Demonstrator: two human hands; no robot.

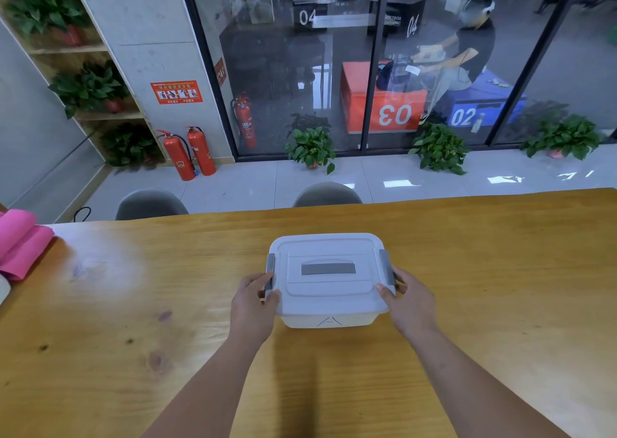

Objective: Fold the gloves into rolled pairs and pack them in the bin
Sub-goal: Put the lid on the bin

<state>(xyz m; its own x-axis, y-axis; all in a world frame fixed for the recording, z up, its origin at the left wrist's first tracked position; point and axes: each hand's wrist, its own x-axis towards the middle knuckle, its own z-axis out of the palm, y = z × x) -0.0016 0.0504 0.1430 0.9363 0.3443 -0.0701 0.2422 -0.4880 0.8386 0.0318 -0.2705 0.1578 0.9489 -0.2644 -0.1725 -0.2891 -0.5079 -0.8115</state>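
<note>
Wood grain runs across the long table (467, 270) that fills the lower half of the view, with pale floor tiles and a dark glass wall beyond it. On the table, near its middle, sits a white plastic bin (329, 319) with its lid (329, 290) on and a grey handle (328, 268) lying flat in the lid's centre. Grey clips sit on both short sides of the lid.

Each of the person's hands grasps one side of the bin. The left hand (253, 299) has its thumb on the lid's near left corner and its fingers curled around the left clip (269, 272). The right hand (409, 299) mirrors it, thumb on the near right corner, fingers wrapped by the right clip (386, 267).

At the table's far left edge lies a pink rolled mat (18, 242). Two grey chair backs (152, 204) show behind the table. Two red fire extinguishers (188, 152) stand against the wall, and potted green plants (312, 149) line the foot of the glass.
</note>
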